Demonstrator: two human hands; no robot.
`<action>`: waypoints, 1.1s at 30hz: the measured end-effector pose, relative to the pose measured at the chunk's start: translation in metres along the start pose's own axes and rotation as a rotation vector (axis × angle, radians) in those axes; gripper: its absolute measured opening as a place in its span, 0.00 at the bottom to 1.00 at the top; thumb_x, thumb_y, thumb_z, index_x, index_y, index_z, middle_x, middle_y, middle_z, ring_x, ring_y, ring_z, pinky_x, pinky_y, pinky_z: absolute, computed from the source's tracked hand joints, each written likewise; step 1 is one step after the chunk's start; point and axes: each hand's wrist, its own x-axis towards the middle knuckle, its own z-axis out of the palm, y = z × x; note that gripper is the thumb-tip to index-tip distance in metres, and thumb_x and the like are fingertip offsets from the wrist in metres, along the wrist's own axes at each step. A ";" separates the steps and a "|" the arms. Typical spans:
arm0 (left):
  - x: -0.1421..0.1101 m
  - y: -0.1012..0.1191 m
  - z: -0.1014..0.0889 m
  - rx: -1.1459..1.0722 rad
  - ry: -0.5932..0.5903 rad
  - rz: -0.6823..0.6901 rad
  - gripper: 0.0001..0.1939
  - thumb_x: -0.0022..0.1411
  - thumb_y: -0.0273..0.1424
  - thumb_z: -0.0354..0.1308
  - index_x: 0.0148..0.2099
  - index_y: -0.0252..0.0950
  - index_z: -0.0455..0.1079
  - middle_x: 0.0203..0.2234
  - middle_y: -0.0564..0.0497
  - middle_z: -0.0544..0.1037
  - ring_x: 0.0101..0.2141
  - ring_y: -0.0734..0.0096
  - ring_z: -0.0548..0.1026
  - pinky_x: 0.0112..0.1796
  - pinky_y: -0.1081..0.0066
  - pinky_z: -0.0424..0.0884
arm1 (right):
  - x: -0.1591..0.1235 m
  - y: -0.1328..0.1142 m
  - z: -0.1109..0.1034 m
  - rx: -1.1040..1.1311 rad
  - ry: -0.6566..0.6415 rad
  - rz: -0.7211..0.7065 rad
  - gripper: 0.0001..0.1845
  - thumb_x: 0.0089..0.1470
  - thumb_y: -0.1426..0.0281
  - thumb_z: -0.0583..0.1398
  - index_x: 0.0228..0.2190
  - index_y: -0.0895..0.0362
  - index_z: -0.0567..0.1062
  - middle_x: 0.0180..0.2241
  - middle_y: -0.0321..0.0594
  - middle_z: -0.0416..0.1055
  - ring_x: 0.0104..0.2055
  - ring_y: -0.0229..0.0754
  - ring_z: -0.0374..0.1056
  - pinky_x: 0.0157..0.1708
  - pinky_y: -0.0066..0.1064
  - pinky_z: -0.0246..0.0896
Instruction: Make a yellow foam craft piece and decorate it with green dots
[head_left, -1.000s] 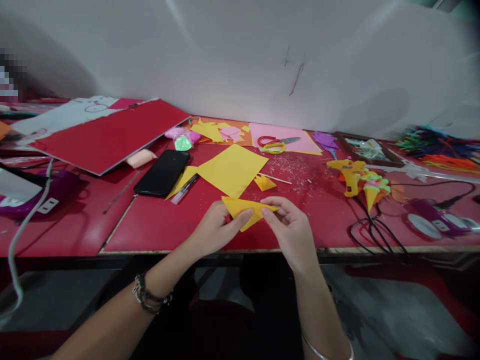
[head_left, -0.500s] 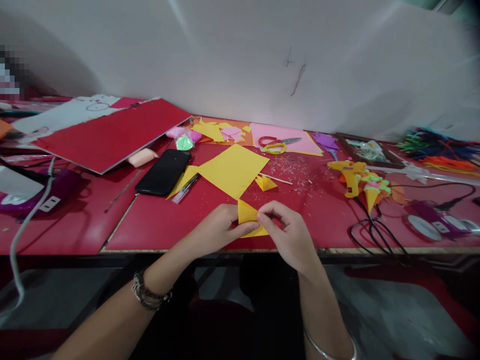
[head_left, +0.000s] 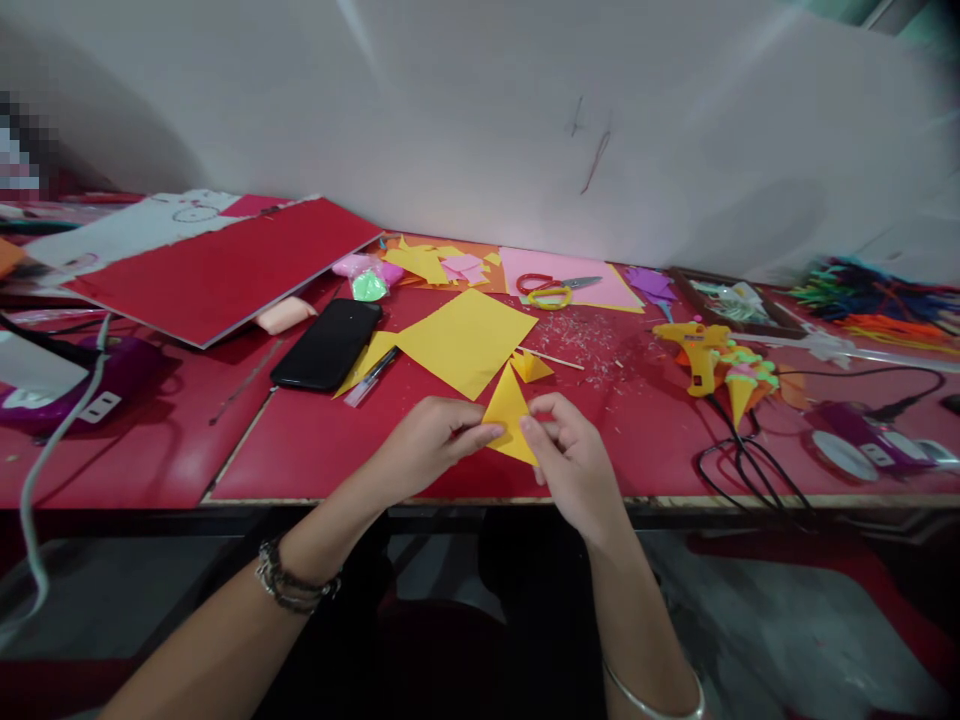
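Note:
A piece of folded yellow paper, pointed at the top, is held between both hands above the near edge of the table. My left hand pinches its left side, thumb on the front face. My right hand grips the right side, its thumb pressed on the paper and the fingers behind. Just beyond the hands lies a flat yellow paper sheet. Beside that sheet sits a small folded yellow piece, near a thin white stick.
Left are a black phone, a pen and a red board. Scissors lie on pink paper at the back. To the right are a yellow glue gun, small paper cones and black cable.
The folded paper has been turned, so its point now faces up and away from me. My left hand has risen slightly, and both thumbs have shifted on the paper.

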 end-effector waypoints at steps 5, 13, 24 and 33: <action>0.001 -0.001 -0.001 -0.027 -0.046 0.115 0.21 0.60 0.38 0.46 0.18 0.33 0.50 0.15 0.58 0.51 0.18 0.82 0.51 0.21 0.76 0.47 | -0.001 -0.003 -0.003 0.016 -0.116 0.036 0.10 0.50 0.61 0.54 0.27 0.56 0.65 0.19 0.30 0.62 0.19 0.29 0.56 0.17 0.20 0.55; -0.002 0.006 0.004 -0.060 0.016 0.073 0.17 0.61 0.35 0.44 0.21 0.34 0.54 0.16 0.58 0.54 0.20 0.81 0.54 0.22 0.77 0.51 | -0.002 -0.002 0.000 -0.037 0.016 0.008 0.15 0.54 0.59 0.49 0.24 0.55 0.63 0.17 0.28 0.54 0.15 0.29 0.55 0.12 0.19 0.50; -0.002 0.006 0.004 -0.100 0.095 -0.022 0.21 0.61 0.37 0.44 0.18 0.33 0.56 0.12 0.58 0.60 0.17 0.82 0.59 0.20 0.79 0.53 | -0.003 -0.006 0.002 0.084 -0.106 0.036 0.10 0.51 0.61 0.54 0.29 0.55 0.65 0.15 0.26 0.54 0.14 0.28 0.46 0.13 0.22 0.41; -0.001 0.003 0.000 -0.416 0.092 -0.200 0.21 0.60 0.39 0.44 0.18 0.33 0.56 0.12 0.57 0.61 0.16 0.82 0.59 0.20 0.79 0.57 | -0.006 -0.006 -0.011 -0.025 -0.040 -0.203 0.26 0.46 0.66 0.59 0.49 0.49 0.59 0.31 0.34 0.67 0.32 0.36 0.64 0.33 0.28 0.61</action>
